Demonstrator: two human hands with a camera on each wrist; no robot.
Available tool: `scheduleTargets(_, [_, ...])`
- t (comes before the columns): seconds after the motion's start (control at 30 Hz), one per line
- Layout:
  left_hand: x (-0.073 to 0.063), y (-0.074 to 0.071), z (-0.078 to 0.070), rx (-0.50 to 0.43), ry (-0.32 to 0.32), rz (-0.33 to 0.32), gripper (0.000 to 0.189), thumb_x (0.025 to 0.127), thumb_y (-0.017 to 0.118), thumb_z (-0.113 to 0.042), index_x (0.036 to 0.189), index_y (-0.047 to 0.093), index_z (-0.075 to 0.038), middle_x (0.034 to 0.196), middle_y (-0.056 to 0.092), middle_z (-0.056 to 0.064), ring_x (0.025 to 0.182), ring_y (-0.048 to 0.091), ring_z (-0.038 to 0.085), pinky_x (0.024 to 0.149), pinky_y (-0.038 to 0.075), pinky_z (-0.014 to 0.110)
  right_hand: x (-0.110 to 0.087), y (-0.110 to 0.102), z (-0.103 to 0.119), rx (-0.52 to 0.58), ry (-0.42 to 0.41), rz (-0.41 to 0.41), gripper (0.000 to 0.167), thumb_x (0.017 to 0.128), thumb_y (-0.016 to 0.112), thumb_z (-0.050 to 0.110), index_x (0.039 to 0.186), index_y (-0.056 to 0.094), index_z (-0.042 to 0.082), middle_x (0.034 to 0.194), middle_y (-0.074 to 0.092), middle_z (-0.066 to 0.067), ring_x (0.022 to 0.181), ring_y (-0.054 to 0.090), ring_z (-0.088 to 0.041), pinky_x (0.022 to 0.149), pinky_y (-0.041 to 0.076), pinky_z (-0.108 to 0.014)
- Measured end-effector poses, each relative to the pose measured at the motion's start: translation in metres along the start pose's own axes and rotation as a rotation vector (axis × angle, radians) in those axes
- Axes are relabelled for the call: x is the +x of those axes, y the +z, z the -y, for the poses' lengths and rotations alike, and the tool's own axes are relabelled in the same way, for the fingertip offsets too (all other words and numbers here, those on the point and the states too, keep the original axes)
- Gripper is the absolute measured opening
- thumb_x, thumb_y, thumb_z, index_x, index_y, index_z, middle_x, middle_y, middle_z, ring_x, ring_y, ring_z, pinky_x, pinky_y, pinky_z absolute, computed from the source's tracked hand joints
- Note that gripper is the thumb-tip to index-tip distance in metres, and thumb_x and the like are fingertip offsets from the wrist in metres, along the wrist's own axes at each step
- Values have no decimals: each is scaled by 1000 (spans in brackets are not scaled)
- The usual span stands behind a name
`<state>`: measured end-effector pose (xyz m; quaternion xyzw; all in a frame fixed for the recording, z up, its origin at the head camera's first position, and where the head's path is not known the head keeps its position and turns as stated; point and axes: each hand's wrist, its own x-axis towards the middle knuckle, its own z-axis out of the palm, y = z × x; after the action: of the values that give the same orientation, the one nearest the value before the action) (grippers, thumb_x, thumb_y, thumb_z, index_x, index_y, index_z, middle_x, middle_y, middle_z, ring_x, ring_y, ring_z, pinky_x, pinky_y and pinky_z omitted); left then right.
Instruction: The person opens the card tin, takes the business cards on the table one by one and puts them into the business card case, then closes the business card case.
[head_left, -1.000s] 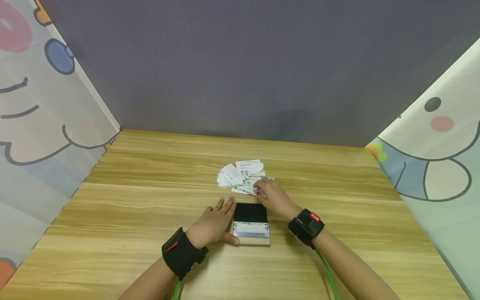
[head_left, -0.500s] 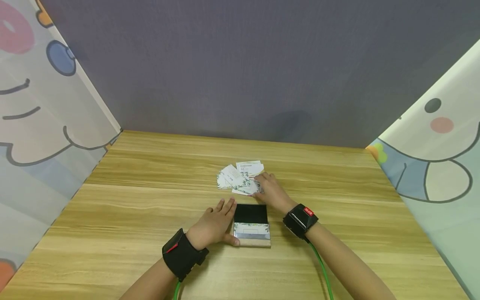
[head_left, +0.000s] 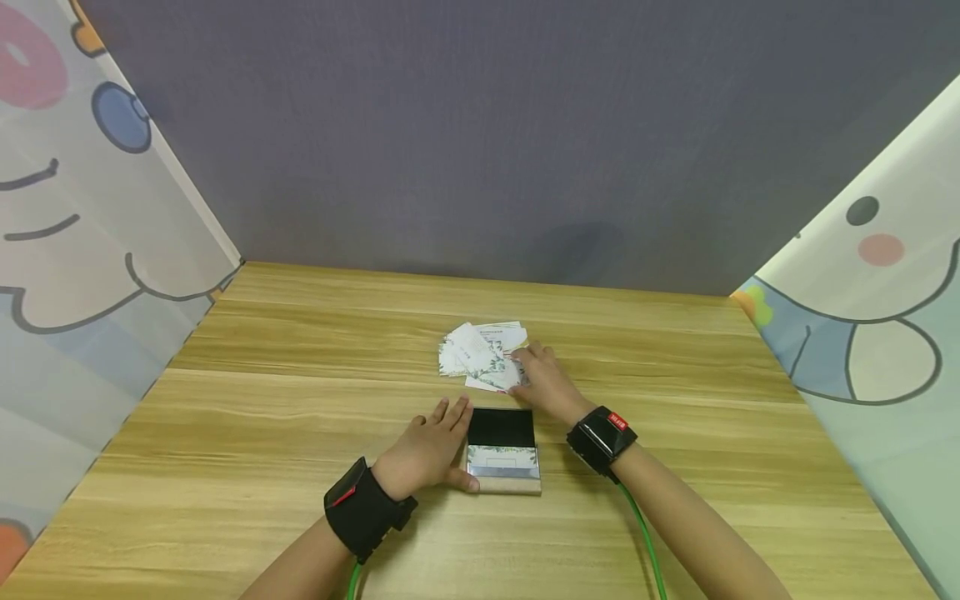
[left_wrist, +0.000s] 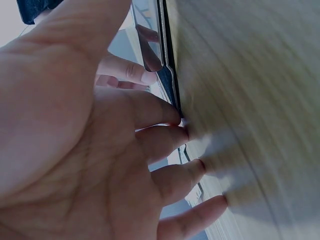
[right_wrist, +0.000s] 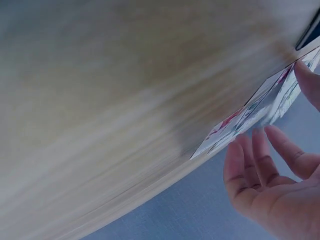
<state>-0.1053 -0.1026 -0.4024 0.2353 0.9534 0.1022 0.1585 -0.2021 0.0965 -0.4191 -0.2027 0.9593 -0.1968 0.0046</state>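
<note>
Several white business cards [head_left: 468, 348] with leaf prints lie overlapping on the table. My right hand [head_left: 547, 382] is at the pile's right end, thumb at a card's near edge and curled fingers at its far side. In the right wrist view, a business card [right_wrist: 225, 127] with a red print lies between thumb and fingers. My left hand [head_left: 427, 446] lies spread along the left side of an opened card case [head_left: 501, 427], thumb at its near corner and fingertips on the table. A printed card [head_left: 502, 458] sits in the case's near half.
Both hands work on a wood-grain table [head_left: 300, 400]. A dark grey partition [head_left: 480, 150] rises behind it, with cartoon-printed panels [head_left: 885, 317] at both sides. Green cables [head_left: 645, 542] run from the wrist cameras toward the near edge.
My right hand has shifted slightly right and away, with its fingers on the right end of the pile. The left-hand cards have slid a little to the right. My left hand stays put.
</note>
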Motion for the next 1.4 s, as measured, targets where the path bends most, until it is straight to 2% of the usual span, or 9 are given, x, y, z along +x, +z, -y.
scheduleTargets(0.2, [-1,-3,-2,-19,-8,3,100,69,70,-52,142,27,2,151,23,15,137,24,36,99,33,52,1,0,-1,38,22,-18,58,69,79,15,119,56,-4,112,49,-18,99,47,-29,81,44,-38])
scheduleTargets(0.37, [-2,-3,-3,-14,-9,2,101,68,70,-53,142,27,1,151,22,14,137,24,36,100,34,52,3,-1,-2,108,69,-5,51,71,76,10,115,55,-7,109,47,-18,90,47,-23,80,45,-36])
scheduleTargets(0.47, [-3,-3,-3,-14,-8,2,101,69,69,-53,142,27,1,151,22,14,137,24,36,100,33,52,4,-3,-4,142,96,-8,43,75,72,8,111,55,-8,105,48,-18,83,48,-22,75,45,-34])
scheduleTargets(0.67, [-2,-2,-2,-18,-12,4,99,70,69,-52,143,27,0,151,22,14,137,23,36,100,33,51,3,-7,-8,215,124,-78,23,83,59,0,104,54,-9,89,56,-17,74,51,-21,65,45,-32])
scheduleTargets(0.8, [-3,-3,-2,-22,-13,8,99,70,69,-52,143,27,0,151,22,14,137,23,36,101,33,51,3,-10,-12,240,150,-124,20,85,54,-1,103,55,-9,84,60,-19,68,53,-20,59,44,-29])
scheduleTargets(0.97, [-3,-3,-3,-16,-6,0,100,70,69,-53,143,27,0,151,22,15,137,23,37,100,33,52,1,-13,-17,284,191,-140,20,87,50,-1,105,55,-8,84,62,-21,60,53,-18,51,41,-25])
scheduleTargets(1.2, [-3,-2,-3,-16,-2,-7,99,70,69,-52,142,28,1,150,23,15,136,24,37,99,34,52,-4,-20,-19,312,208,-171,18,89,49,0,104,56,-6,88,62,-21,64,54,-19,56,42,-26])
scheduleTargets(1.4, [-4,-4,-3,-16,-5,-3,99,70,69,-52,142,27,1,151,22,15,137,24,37,99,34,52,-11,-27,-16,324,177,-179,14,89,50,1,99,56,-5,84,60,-17,68,53,-21,59,42,-27])
